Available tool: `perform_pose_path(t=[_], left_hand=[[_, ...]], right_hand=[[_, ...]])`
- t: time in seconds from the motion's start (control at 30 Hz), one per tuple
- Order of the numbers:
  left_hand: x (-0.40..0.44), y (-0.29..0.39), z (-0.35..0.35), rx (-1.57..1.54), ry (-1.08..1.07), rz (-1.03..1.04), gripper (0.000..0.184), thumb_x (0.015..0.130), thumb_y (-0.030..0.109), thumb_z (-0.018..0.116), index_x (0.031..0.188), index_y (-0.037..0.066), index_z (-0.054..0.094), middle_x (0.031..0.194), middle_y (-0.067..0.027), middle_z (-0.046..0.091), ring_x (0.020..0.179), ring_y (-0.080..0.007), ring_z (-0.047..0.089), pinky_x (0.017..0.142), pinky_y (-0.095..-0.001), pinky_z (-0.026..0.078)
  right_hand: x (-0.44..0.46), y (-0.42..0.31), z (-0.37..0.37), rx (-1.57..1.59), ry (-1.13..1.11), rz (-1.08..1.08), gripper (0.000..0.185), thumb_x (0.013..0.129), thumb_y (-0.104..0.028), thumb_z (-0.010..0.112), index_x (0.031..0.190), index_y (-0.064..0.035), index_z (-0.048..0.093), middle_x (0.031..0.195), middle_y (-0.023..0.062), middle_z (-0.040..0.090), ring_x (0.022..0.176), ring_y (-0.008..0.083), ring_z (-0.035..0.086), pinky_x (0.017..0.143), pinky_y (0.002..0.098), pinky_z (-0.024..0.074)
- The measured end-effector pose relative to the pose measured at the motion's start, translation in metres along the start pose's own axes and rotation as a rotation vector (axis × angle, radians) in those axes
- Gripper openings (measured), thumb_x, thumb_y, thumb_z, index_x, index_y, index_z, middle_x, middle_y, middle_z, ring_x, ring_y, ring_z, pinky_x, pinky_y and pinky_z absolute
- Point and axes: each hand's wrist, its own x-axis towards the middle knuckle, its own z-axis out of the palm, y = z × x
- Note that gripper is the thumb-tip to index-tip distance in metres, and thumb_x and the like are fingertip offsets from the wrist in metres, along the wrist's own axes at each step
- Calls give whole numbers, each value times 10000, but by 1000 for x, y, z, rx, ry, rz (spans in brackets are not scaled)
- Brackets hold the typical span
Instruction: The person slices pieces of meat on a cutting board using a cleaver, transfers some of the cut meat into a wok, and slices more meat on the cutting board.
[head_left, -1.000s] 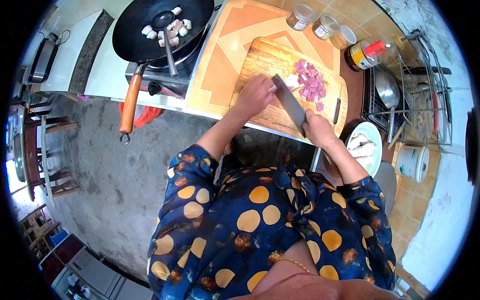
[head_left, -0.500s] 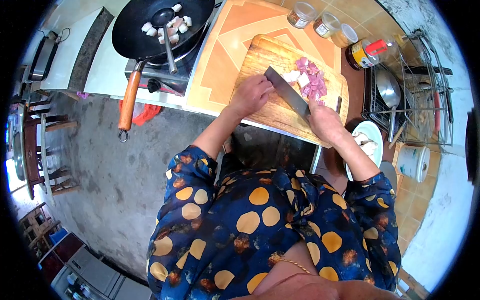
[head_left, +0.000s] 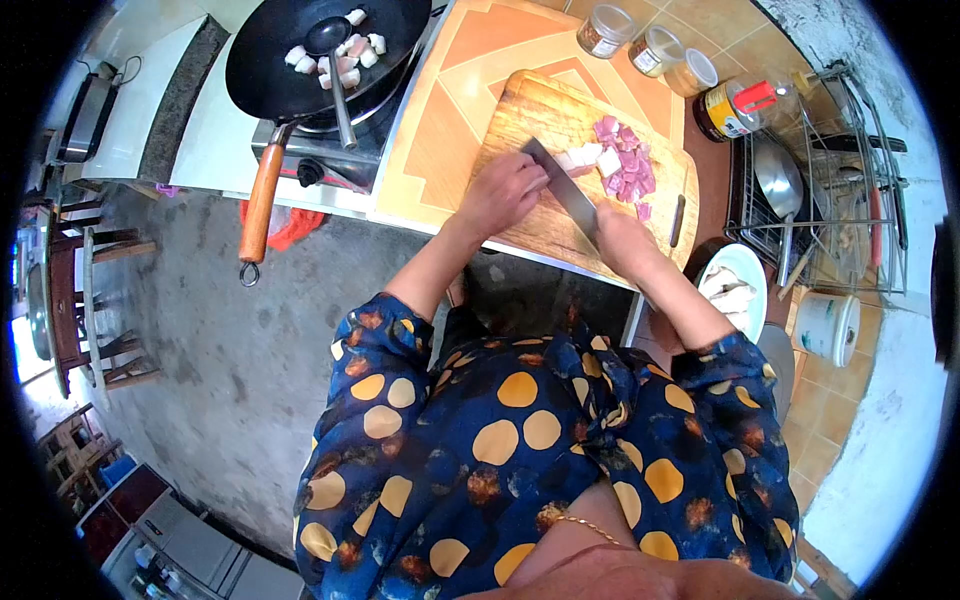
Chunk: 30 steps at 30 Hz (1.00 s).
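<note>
My right hand (head_left: 622, 238) is wrapped round the handle end of a cleaver (head_left: 565, 190), whose blade lies slantwise over the wooden cutting board (head_left: 530, 110). My left hand (head_left: 503, 193) is closed just left of the blade's far end, fingers bent; what it holds down is mostly hidden beneath it. Right of the blade lie several pale, fatty meat pieces (head_left: 590, 157). Beside them, further right, is a pile of cut red meat (head_left: 628, 165).
A black wok (head_left: 270, 70) with pale pieces and a ladle (head_left: 338, 95) sits on the stove at upper left, its wooden handle (head_left: 262, 200) jutting out. Jars (head_left: 655, 50), a red-capped bottle (head_left: 725, 112), a wire rack (head_left: 850, 190) and a bowl (head_left: 757, 280) stand right.
My right hand and the cleaver have shifted left over the board. My left hand has moved slightly left and down from its earliest position. More pale pieces show right of the blade.
</note>
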Motion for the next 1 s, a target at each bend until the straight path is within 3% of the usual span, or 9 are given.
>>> perform_pose_path(t=[0.07,0.13,0.23,0.33,0.43,0.67,0.83,1.0], left_hand=[[-2,1,-3,14,7,24,215,701,69,645,907,23,608,906,-128,580,866,-301,567,757,-385,463],[-5,11,-11,-98,65,-104,234,696,43,647,924,21,601,905,-128,574,863,-304,561,750,-386,463],[-7,8,-8,-113,67,-89,250,691,25,651,935,21,595,905,-130,570,855,-303,560,745,-382,462],[-9,4,-4,-73,91,-54,235,691,30,655,918,19,598,897,-127,568,841,-300,563,738,-378,462],[-11,2,-3,-129,76,-99,234,688,54,636,918,43,595,908,-124,550,871,-291,551,771,-364,458],[-8,4,-8,-129,85,-108,185,687,61,635,862,38,579,882,-119,543,857,-288,548,770,-358,453],[-8,4,-8,-95,23,-106,201,678,56,665,868,23,609,909,-122,572,845,-300,566,744,-369,466],[-10,15,-18,-80,52,-137,253,675,52,663,921,27,606,948,-135,568,889,-311,555,769,-381,457]], right_hand=[[-20,8,-3,-41,-109,147,208,798,-74,514,986,3,468,892,237,608,863,377,599,763,460,463],[-28,20,-7,-59,-126,134,214,798,-72,512,993,6,468,896,239,606,864,378,599,768,460,461],[-32,15,-18,-105,-101,86,214,803,-76,511,992,17,469,877,249,605,847,387,599,764,466,461],[-29,8,-23,-65,69,6,173,804,-84,522,920,30,465,796,254,603,768,402,604,692,476,473],[-24,-1,-28,-95,14,-20,164,800,-70,521,914,32,464,795,251,604,753,400,606,674,471,475],[-16,-3,-23,-93,-17,-46,145,794,-37,505,917,31,467,815,251,606,791,387,607,688,464,476],[18,-16,-1,-82,-31,-18,154,790,-9,473,939,29,457,860,244,610,833,385,604,714,459,474],[-6,-6,2,-78,-105,51,187,808,-40,472,991,-2,464,893,246,611,864,379,600,742,466,466]])
